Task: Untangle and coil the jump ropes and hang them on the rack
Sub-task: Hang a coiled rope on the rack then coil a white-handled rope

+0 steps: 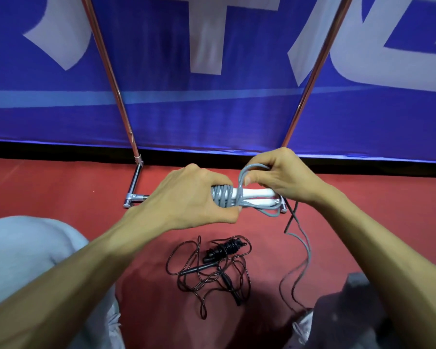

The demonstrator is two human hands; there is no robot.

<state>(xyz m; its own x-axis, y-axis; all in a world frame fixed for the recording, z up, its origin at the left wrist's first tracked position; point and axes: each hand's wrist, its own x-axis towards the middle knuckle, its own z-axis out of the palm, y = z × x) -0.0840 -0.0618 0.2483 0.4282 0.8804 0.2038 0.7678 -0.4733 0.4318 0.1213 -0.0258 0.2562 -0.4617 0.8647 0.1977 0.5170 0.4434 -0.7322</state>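
A grey jump rope with white handles (254,195) is held in front of me above the red floor. My left hand (186,197) grips the handles where grey cord is wound round them. My right hand (282,175) pinches a loop of the grey cord above the handles. The loose grey tail (305,250) trails down to the floor at the right. A black jump rope (212,265) lies in a tangle on the floor below my hands, partly wound round its handles. The metal rack (116,89) stands behind, its two poles rising and its base bar low on the floor.
A blue banner (212,109) with white letters hangs behind the rack. My knees in light trousers (28,250) sit at the lower left and right, with white shoes near the bottom edge. The red floor (61,187) spreads to both sides.
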